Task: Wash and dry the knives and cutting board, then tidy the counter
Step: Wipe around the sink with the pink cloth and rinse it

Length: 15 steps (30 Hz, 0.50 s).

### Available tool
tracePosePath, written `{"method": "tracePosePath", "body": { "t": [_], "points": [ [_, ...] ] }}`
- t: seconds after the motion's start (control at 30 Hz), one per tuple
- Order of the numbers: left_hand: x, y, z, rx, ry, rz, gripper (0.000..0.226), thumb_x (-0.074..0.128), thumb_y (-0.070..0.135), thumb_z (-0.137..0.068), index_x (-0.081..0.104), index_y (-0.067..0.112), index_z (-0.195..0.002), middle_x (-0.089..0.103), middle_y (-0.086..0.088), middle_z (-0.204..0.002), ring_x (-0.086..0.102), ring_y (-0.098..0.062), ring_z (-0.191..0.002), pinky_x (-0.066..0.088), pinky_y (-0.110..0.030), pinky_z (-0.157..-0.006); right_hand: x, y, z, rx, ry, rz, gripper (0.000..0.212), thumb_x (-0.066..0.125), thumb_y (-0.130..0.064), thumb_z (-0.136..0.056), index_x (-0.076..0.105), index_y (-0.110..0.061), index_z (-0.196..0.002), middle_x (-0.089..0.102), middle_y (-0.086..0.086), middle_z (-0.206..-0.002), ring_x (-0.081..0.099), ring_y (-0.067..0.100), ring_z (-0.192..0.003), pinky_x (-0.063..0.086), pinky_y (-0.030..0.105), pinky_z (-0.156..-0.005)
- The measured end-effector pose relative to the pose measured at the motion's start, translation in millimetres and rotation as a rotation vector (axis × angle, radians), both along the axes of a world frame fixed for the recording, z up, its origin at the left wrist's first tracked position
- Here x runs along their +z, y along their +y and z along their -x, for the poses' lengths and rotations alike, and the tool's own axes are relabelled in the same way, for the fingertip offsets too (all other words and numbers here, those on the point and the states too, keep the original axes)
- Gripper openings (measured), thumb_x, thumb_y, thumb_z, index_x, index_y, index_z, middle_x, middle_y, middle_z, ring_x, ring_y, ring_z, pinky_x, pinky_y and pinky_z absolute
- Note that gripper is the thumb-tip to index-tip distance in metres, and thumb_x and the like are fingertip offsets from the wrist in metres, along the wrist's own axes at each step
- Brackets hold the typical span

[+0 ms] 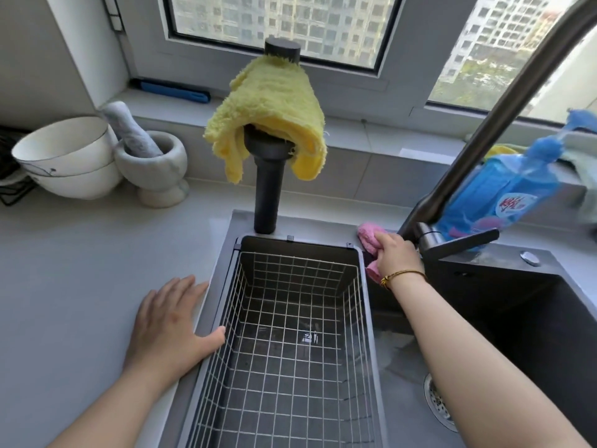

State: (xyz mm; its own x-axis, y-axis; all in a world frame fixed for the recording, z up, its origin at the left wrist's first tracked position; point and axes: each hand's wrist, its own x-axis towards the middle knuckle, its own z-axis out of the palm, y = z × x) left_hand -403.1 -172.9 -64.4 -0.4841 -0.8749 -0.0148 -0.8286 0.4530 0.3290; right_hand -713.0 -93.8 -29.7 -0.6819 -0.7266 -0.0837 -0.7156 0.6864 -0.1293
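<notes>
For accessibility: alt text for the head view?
A person's right hand grips a pink cloth on the sink rim beside the faucet; the left hand lies flat on the grey counter by a wire basket. A yellow towel drapes a dark post behind.

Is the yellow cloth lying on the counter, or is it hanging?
Hanging: the yellow cloth is draped over the dark post, and its folds dangle clear of the counter.

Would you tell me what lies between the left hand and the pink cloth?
The head view shows the wire basket, set in the sink, between the left hand and the pink cloth that the right hand grips.
</notes>
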Motion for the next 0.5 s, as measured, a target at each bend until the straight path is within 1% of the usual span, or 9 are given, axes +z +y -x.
{"method": "tracePosePath", "body": {
  "t": [0.07, 0.13, 0.23, 0.3, 0.37, 0.43, 0.5],
  "points": [
    [1.8, 0.9, 1.0, -0.006, 0.005, 0.005, 0.087, 0.035, 0.059, -0.058, 0.033, 0.028, -0.140, 0.024, 0.006, -0.151, 0.015, -0.013, -0.142, 0.001, -0.028, -0.114, 1.8, 7.5, -5.3, -0.018, 0.024, -0.016, 0.043, 0.041, -0.008, -0.092, 0.040, -0.016, -0.135, 0.044, 0.013, -0.135, 0.046, 0.033, -0.116, 0.041, 0.038, -0.095],
    [1.8, 1.3, 0.4, -0.009, -0.002, 0.010, 0.087, 0.034, 0.059, -0.058, 0.034, 0.027, -0.139, 0.025, 0.006, -0.151, 0.016, -0.013, -0.141, 0.002, -0.029, -0.113, 3.7, 17.6, -12.5, -0.045, 0.020, -0.022, 0.040, 0.043, -0.007, -0.091, 0.044, -0.015, -0.131, 0.050, 0.013, -0.129, 0.049, 0.031, -0.114, 0.042, 0.038, -0.095],
    [0.6, 0.6, -1.0, -0.019, -0.018, 0.000, 0.088, 0.032, 0.061, -0.058, 0.032, 0.028, -0.140, 0.022, 0.006, -0.152, 0.014, -0.013, -0.142, 0.003, -0.029, -0.114, 6.9, 47.7, -22.7, -0.162, -0.093, -0.019, 0.047, 0.044, -0.008, -0.091, 0.041, -0.021, -0.136, 0.050, 0.011, -0.131, 0.048, 0.030, -0.119, 0.041, 0.038, -0.099],
    [1.8, 0.7, -1.5, -0.024, -0.014, -0.006, 0.088, 0.031, 0.062, -0.060, 0.030, 0.028, -0.141, 0.021, 0.006, -0.152, 0.013, -0.013, -0.142, 0.002, -0.029, -0.113, 10.5, 75.2, -29.1, -0.235, -0.124, -0.016, 0.048, 0.044, -0.009, -0.092, 0.040, -0.022, -0.137, 0.048, 0.011, -0.134, 0.046, 0.029, -0.121, 0.040, 0.038, -0.100],
    [4.0, 1.3, -2.5, -0.040, -0.010, -0.005, 0.082, 0.037, 0.066, -0.069, 0.028, 0.027, -0.141, 0.021, 0.005, -0.153, 0.013, -0.014, -0.142, 0.002, -0.029, -0.113, 15.8, 101.9, -31.7, -0.306, -0.103, 0.017, 0.043, 0.043, -0.008, -0.092, 0.046, -0.020, -0.133, 0.050, 0.012, -0.131, 0.049, 0.030, -0.118, 0.042, 0.036, -0.097],
    [6.2, 2.2, -3.6, -0.062, 0.007, -0.002, 0.073, 0.049, 0.059, -0.081, 0.027, 0.026, -0.142, 0.021, 0.003, -0.153, 0.014, -0.015, -0.142, 0.005, -0.029, -0.114, 22.7, 125.3, -33.3, -0.374, -0.089, 0.072, 0.040, 0.042, -0.007, -0.092, 0.051, -0.017, -0.129, 0.052, 0.014, -0.128, 0.050, 0.031, -0.114, 0.042, 0.035, -0.093],
    [8.1, 2.9, -5.1, -0.075, 0.042, -0.010, 0.071, 0.054, 0.052, -0.083, 0.027, 0.023, -0.142, 0.024, 0.001, -0.152, 0.017, -0.017, -0.141, 0.007, -0.029, -0.114, 27.9, 143.8, -33.3, -0.405, -0.073, 0.141, 0.039, 0.042, -0.005, -0.091, 0.053, -0.015, -0.127, 0.052, 0.015, -0.128, 0.050, 0.033, -0.113, 0.042, 0.035, -0.092]
  ]
}}
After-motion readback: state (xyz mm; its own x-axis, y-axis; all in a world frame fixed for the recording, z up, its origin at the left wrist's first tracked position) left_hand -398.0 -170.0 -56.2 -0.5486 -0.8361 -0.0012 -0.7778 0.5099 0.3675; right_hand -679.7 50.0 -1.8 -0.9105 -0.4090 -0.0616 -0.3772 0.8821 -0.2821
